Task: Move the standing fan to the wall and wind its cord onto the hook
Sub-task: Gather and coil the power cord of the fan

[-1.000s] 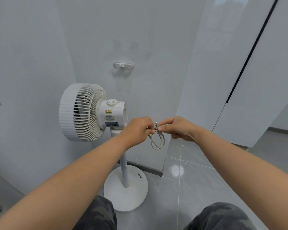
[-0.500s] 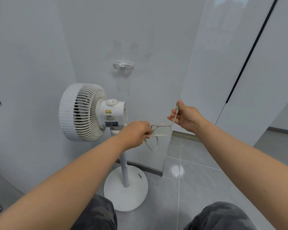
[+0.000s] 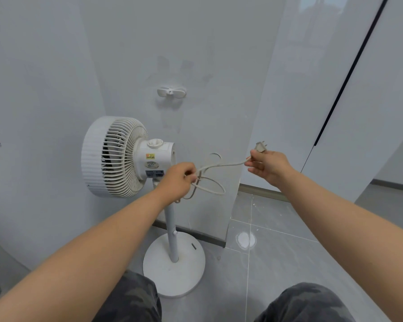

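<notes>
The left hand [image 3: 178, 180] is closed in a fist around gathered loops of the cord [image 3: 221, 165], its knuckles toward the camera so the fingertips and the exact number of loops are hidden. The right hand [image 3: 266, 166], off at the three o'clock side of the left, pinches the cord just behind the plug [image 3: 261, 147], which sticks up past the fingers with its small metal prongs at the one o'clock end. Between the hands the thin, pale, round cord runs in a shallow arc; another loop hangs from the left fist toward five o'clock, and where the cord joins the fan cannot be made out.

Nearest the camera, two knees in mottled camouflage cloth [image 3: 135, 298] are cut off by the bottom edge, and both bare forearms enter from the lower corners.

Beyond the left hand stands the fan [image 3: 116, 156], white plastic, its ribbed round grille facing nine o'clock, a stickered motor housing with a top knob behind it. The slim pole is partly hidden by the left wrist and ends in a flat disc base [image 3: 172, 268] on glossy grey floor tiles [image 3: 289, 256]. The fan stands close against the smooth pale wall [image 3: 196, 43].

Farthest, at twelve o'clock above the fan, the small white two-winged hook [image 3: 171, 92] is fixed to the wall, bare.
</notes>
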